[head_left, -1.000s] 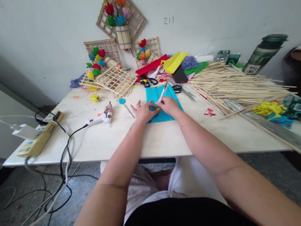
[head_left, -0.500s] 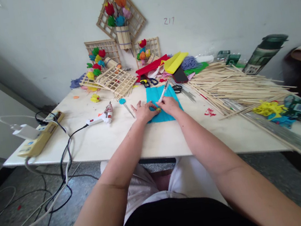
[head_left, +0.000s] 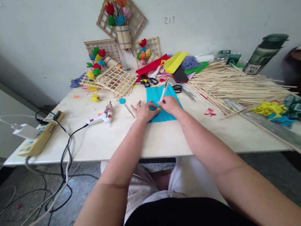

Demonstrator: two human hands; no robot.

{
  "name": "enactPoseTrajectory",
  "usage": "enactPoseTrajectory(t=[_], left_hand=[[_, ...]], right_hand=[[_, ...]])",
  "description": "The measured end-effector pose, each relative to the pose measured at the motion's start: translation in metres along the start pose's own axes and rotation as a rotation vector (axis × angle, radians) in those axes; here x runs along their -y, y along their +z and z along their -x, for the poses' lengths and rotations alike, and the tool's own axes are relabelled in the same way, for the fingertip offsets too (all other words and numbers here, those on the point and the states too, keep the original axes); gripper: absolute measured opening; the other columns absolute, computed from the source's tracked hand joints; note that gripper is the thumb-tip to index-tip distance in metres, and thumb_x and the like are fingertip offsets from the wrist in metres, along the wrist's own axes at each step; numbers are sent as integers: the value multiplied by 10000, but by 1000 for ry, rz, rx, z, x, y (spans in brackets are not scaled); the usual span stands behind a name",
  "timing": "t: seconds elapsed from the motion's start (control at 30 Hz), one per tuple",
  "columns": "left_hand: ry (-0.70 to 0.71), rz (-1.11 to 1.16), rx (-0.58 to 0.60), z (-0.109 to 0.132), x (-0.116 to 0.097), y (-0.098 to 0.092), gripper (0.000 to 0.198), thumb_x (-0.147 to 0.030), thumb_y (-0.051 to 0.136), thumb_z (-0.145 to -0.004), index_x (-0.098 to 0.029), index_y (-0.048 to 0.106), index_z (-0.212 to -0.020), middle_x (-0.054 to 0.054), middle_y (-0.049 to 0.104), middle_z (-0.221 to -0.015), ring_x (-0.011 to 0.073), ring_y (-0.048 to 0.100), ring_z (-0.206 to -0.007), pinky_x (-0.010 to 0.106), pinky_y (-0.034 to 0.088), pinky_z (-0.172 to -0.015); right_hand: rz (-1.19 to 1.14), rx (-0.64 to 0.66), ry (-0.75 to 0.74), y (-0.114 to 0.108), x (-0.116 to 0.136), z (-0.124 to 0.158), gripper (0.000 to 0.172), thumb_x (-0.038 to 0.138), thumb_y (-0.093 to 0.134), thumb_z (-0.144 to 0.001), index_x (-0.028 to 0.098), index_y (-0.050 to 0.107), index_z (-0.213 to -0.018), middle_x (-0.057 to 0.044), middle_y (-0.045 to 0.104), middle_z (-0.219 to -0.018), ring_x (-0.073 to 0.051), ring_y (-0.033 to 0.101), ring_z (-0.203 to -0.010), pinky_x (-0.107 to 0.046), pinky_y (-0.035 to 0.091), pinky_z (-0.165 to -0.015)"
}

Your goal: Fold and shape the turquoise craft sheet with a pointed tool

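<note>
A sheet of bright blue crepe paper [head_left: 165, 117] lies flat on the table in front of me. My left hand [head_left: 145, 112] rests on its left side with fingers spread, the fingertips touching a small yellowish piece [head_left: 158, 109] that is mostly hidden. In my right hand [head_left: 169, 105] a white pen [head_left: 163, 91] is pinched, tilted with its upper end away from me; its tip is hidden by the fingers. Just left of the paper lies a thin stick with a blue round top [head_left: 122, 101].
A glue gun [head_left: 107, 113] and a power strip [head_left: 34, 143] with cables lie on the left. Black scissors [head_left: 177, 89], a phone [head_left: 180, 75] and many wooden sticks [head_left: 231, 85] are to the right. Bamboo lattices [head_left: 117, 81] and paper flowers stand at the back; a dark bottle [head_left: 266, 52] leans far right.
Both hands stay at nearly the same place on the blue paper. The pen has shifted only very slightly.
</note>
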State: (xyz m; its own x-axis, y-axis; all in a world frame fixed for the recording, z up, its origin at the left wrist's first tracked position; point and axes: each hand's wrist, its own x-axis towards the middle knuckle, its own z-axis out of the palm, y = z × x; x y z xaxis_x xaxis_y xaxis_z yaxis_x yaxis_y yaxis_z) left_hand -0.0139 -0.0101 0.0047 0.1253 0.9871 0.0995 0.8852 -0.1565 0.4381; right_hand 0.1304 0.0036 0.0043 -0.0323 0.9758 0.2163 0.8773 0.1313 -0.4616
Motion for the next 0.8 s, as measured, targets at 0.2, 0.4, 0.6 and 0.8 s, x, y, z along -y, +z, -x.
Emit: enactPoseTrajectory(t=[0.2,0.4,0.6,0.8], left_hand=[[10,5,-10,-1,1,1,286,-580,600,-685,-378,674,-873,-107,522,-1304,347,215,-1343,685,-59,-1020],[6,9,-11,-1,1,1,285,-576,612,-673,-383,672,-874,-109,528,-1298,339,222,-1342,677,-52,-1026],[-6,17,1,0,0,0,291,-566,620,-671,-375,675,-884,-102,518,-1310,335,218,-1344,658,-55,-1040],[-1,18,5,0,0,0,305,-571,622,-665,-374,674,-891,-98,519,-1310,335,220,-1343,646,-49,-1048]], right_hand=[[13,1,-12,1,-2,-2,316,380,499,-813,150,679,-934,-88,695,-900,-189,612,-827,-255,415,-669],[47,10,4,-2,0,0,326,398,485,-816,172,679,-949,-86,693,-944,-199,610,-875,-267,425,-703],[88,33,13,-7,3,2,345,411,468,-818,182,674,-973,-93,685,-991,-218,608,-915,-285,434,-718],[87,37,20,-7,2,2,342,412,473,-811,187,677,-967,-93,685,-986,-220,607,-923,-284,438,-717]])
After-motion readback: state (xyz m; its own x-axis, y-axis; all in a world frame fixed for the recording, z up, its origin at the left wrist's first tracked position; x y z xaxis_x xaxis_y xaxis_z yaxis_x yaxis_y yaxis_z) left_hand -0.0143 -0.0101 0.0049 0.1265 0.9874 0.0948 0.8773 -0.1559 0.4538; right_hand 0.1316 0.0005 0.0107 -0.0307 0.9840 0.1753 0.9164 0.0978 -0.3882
